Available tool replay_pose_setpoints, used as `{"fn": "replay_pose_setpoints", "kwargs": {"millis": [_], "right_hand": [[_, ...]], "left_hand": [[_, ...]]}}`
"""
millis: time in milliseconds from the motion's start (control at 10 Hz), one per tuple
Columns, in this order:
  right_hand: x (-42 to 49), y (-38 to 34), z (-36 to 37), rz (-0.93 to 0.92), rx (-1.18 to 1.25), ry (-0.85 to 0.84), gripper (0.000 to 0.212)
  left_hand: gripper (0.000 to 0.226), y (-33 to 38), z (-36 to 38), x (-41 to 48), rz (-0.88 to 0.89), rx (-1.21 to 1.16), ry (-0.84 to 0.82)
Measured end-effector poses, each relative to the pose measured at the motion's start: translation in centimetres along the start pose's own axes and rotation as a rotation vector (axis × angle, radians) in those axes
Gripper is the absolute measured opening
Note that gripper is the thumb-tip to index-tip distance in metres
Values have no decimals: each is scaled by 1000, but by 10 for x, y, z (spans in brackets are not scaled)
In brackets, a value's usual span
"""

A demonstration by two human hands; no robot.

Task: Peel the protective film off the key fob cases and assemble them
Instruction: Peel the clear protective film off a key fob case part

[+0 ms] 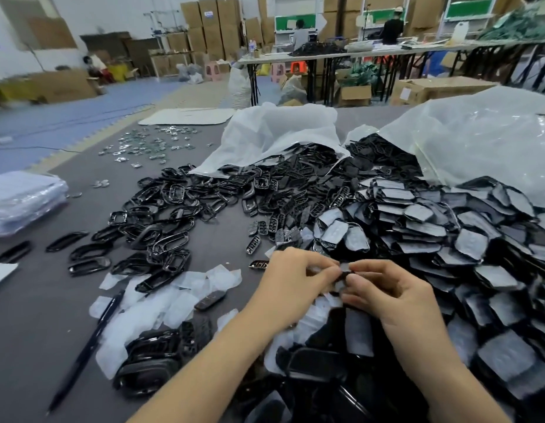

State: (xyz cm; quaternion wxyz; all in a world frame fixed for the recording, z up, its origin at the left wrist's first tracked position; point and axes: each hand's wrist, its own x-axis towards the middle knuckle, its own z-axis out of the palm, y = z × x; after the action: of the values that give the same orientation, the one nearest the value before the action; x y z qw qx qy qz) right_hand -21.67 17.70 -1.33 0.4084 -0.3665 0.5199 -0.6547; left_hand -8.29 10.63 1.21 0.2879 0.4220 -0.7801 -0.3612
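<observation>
My left hand and my right hand meet at the middle of the view, both pinching one small black key fob case part with a strip of clear film at its top edge. The part is mostly hidden by my fingers. A big heap of film-covered black case backs lies to the right. Black case frames spread to the left. Peeled films lie scattered below my left hand. Assembled-looking black cases sit near my left forearm.
Two white sacks spill parts at the back. A black pen lies at the left. Small shiny metal pieces are scattered far left. A stack of clear bags sits at the left edge. The grey table top shows on the left.
</observation>
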Motion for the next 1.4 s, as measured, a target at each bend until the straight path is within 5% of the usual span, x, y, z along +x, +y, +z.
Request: {"fn": "replay_pose_setpoints", "kwargs": {"millis": [100, 200, 300, 400, 500, 600, 700, 800, 900, 1000, 1100, 1400], "right_hand": [[3, 5, -4, 3, -50, 27, 14], [8, 7, -11, -2, -54, 88, 20], [9, 6, -13, -30, -44, 103, 24], [8, 6, -11, -40, 9, 110, 28], [7, 6, -9, -25, 19, 87, 30], [4, 7, -6, -27, -17, 59, 30], [1, 7, -4, -10, -26, 61, 29], [1, 5, -4, -4, -5, 76, 27], [2, 2, -5, 6, 36, 91, 27], [3, -1, -2, -12, 59, 115, 28], [4, -2, -2, -38, 96, 148, 37], [4, -2, -3, -40, 228, 192, 43]], "left_hand": [[13, -2, 4, 11, 89, 37, -117], [17, -14, -17, 40, 104, 197, -20], [34, -50, -61, 83, -2, 504, 249], [48, -103, -77, 96, -280, 682, 194], [38, -205, 127, -203, -349, 951, 136], [32, -184, 144, -193, -586, 580, -23], [34, -57, -94, 99, -256, 872, 68], [36, -37, -90, 80, -195, 606, 450], [29, -4, -45, 39, 28, 54, 491], [25, 14, 4, 4, -101, -590, 298], [27, 18, 37, -18, -191, -870, 177], [26, -3, 42, -19, -203, -1027, 275]]}}
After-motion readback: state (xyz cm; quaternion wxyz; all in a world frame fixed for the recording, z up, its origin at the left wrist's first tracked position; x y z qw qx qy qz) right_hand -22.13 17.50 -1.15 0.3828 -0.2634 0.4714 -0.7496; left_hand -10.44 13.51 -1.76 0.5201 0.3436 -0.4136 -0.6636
